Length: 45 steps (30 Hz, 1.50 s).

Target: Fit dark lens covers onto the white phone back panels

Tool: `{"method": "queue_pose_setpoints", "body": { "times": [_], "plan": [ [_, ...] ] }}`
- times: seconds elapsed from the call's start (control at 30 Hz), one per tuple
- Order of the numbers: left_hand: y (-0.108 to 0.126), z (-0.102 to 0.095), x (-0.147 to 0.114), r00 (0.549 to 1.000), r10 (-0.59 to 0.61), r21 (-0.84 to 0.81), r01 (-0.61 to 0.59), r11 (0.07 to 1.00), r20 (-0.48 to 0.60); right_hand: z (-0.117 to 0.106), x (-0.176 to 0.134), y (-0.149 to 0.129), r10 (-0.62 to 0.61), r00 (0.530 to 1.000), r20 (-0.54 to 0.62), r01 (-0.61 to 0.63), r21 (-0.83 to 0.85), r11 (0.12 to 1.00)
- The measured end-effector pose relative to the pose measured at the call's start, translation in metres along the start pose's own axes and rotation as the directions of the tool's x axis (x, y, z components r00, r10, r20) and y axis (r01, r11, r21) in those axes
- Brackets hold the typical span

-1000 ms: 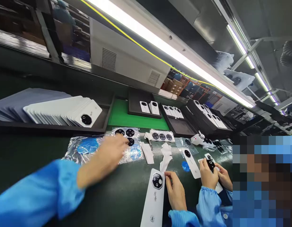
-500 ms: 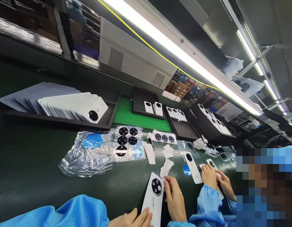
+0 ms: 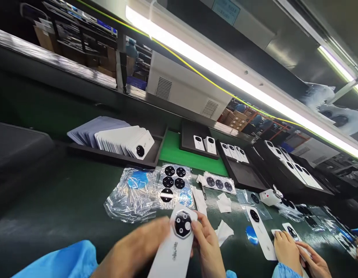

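Note:
A white phone back cover (image 3: 174,251) with a black octagonal camera plate (image 3: 183,224) is tilted up in front of me at the bottom centre. My right hand (image 3: 206,241) grips its upper right edge, thumb at the camera plate and fingers behind. Smeared by motion, my left hand (image 3: 138,247) is at the cover's upper left edge, beside the camera plate; its fingers cannot be made out. A crumpled white wipe (image 3: 224,232) lies on the dark green bench just right of my right hand.
Beyond lie clear plastic bags (image 3: 132,200), a sheet of black camera plates (image 3: 168,182) and more wipes (image 3: 224,202). A black tray (image 3: 157,151) holds a fanned stack of covers (image 3: 121,141). At right, a co-worker's hands (image 3: 286,247) handle another cover near a white dispenser bottle (image 3: 270,197).
The cover's top has risen off the bench. My left hand has moved from its lower part up to the camera end. My right hand has left the wipe. The view has turned left.

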<state>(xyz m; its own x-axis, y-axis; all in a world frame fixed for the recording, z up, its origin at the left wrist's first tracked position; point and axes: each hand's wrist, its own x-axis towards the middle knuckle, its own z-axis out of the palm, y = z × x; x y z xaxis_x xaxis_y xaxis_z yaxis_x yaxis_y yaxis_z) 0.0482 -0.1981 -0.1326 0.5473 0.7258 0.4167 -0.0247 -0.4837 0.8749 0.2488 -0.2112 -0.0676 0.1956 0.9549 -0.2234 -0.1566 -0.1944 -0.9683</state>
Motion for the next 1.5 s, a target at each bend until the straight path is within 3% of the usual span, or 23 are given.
{"method": "queue_pose_setpoints", "body": {
  "times": [0.03,0.07,0.1,0.17,0.23,0.3,0.47,0.67,0.97,1.17,1.33,1.5],
  "plan": [
    [0.003,-0.008,0.005,0.982,-0.170,-0.095,0.162,0.982,-0.081,0.009,0.005,-0.001,-0.011,0.998,0.067,0.014,-0.035,0.999],
    [0.005,-0.015,0.010,0.935,-0.335,-0.228,0.303,0.925,-0.116,0.017,0.010,-0.003,-0.011,0.990,0.137,0.023,-0.085,0.996],
    [0.007,-0.020,0.015,0.883,-0.462,-0.365,0.403,0.840,-0.088,0.024,0.017,-0.004,-0.010,0.980,0.197,0.040,-0.151,0.988],
    [0.010,-0.026,0.024,0.831,-0.555,-0.563,0.470,0.680,0.023,0.032,0.032,-0.009,-0.067,0.967,0.244,0.156,-0.363,0.919],
    [0.013,-0.029,0.031,0.819,-0.569,-0.630,0.479,0.611,0.070,0.034,0.051,-0.016,-0.197,0.952,0.236,0.300,-0.573,0.763],
    [0.016,-0.032,0.034,0.808,-0.585,-0.629,0.490,0.603,0.068,0.032,0.070,-0.023,-0.288,0.927,0.241,0.372,-0.693,0.617],
    [0.017,-0.039,0.037,0.784,-0.619,-0.565,0.531,0.631,0.046,0.029,0.101,-0.029,-0.225,0.905,0.362,0.426,-0.746,0.513],
    [0.006,-0.035,0.033,0.801,-0.598,-0.528,0.500,0.686,-0.019,0.029,0.114,-0.021,-0.148,0.878,0.456,0.467,-0.745,0.475],
    [0.004,-0.035,0.035,0.752,-0.659,-0.598,0.532,0.599,0.008,0.036,0.116,-0.027,-0.109,0.889,0.445,0.437,-0.753,0.492],
    [0.000,-0.033,0.035,0.748,-0.664,-0.628,0.519,0.581,0.004,0.036,0.111,-0.024,-0.123,0.891,0.437,0.437,-0.754,0.491],
    [-0.002,-0.033,0.034,0.750,-0.661,-0.640,0.506,0.578,-0.004,0.029,0.107,-0.016,-0.135,0.862,0.488,0.486,-0.724,0.490],
    [0.003,-0.034,0.038,0.742,-0.670,-0.672,0.508,0.538,0.025,0.023,0.107,-0.008,-0.224,0.806,0.548,0.590,-0.712,0.381]
  ]
}}
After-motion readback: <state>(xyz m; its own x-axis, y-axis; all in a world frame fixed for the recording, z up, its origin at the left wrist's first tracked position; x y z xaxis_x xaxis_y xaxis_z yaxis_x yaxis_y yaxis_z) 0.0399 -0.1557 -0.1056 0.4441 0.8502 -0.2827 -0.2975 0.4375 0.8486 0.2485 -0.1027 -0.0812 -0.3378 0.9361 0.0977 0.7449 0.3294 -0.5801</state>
